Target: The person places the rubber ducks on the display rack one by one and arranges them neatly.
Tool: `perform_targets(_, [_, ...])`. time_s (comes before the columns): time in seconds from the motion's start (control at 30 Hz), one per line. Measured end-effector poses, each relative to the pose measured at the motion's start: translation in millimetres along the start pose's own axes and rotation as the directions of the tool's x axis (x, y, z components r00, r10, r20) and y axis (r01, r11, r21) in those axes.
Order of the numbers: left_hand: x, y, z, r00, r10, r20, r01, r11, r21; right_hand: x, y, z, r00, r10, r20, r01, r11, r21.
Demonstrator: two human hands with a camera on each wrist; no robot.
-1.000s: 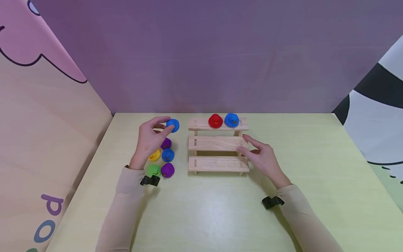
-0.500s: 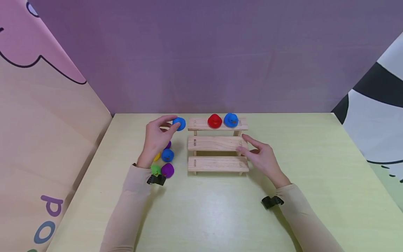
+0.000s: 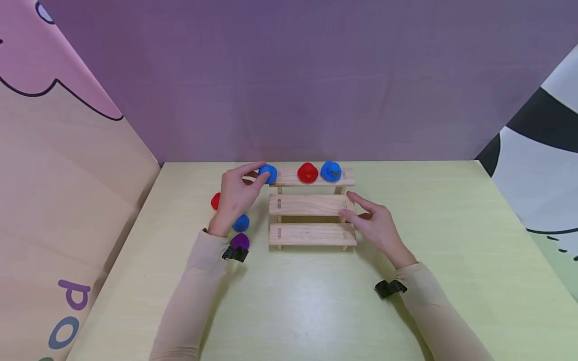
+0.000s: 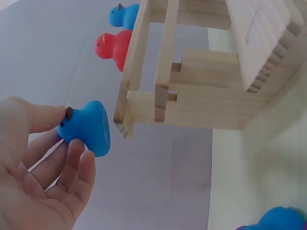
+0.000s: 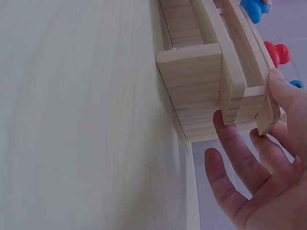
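- Left hand point(image 3: 237, 193): I've got the held blue duck point(image 4: 91, 124) pinched between thumb and fingers, base roughly down.
- Duck position: in the air just beside the left end of the stand's top board point(image 3: 286, 176). Left wrist view shows a gap, so no contact.
- Right hand point(image 3: 378, 225): thumb and fingers pinch the right end of the wooden stand point(image 3: 311, 234), at the middle board in the head view. I read that as steadying it; can't judge how firm.
- Top board already carries a red duck point(image 3: 307, 173) and, at its right, a second blue duck point(image 3: 331, 171).
- Left on the counter point(image 3: 298, 306): blue counter duck point(image 3: 241, 223), purple duck point(image 3: 240, 240), part of a red toy point(image 3: 215, 201). My left hand and sleeve may hide more.
- Step, my read: mid-transfer, lining up for the top board.
- Next move, I'd say: shift right past the board end, stop left of the red duck, lower flat, let go.
- Watch: base clipping the board end, or bumping the red duck. I'd keep the right-hand hold until release.
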State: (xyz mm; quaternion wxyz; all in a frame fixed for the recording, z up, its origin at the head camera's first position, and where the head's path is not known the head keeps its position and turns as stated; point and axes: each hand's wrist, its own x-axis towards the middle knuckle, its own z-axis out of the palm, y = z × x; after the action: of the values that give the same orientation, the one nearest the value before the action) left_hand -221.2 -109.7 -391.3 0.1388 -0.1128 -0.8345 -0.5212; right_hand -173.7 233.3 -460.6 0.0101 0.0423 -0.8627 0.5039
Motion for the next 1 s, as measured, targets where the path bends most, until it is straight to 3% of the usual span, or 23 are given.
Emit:
perform_targets(0.27, [2.6,7.3,8.4,0.999,0.041,0.018,-0.042,0.999,0.035,-1.9,-3,0,1.0,-0.003,0.004,0.003,1.0,0.009])
perform_targets(0.67, [5.8,14.3,19.9,0.991,0.061,0.123,-0.072,0.993,0.088,-2.9,0,-1,1.0,-0.011,0.001,0.011,1.0,-0.001])
perform_targets(1.0, [8.3,15.8,25.9,0.987,0.067,0.143,-0.077,0.995,0.064,-2.9,-1,2,1.0,-0.018,0.004,0.018,1.0,-0.005])
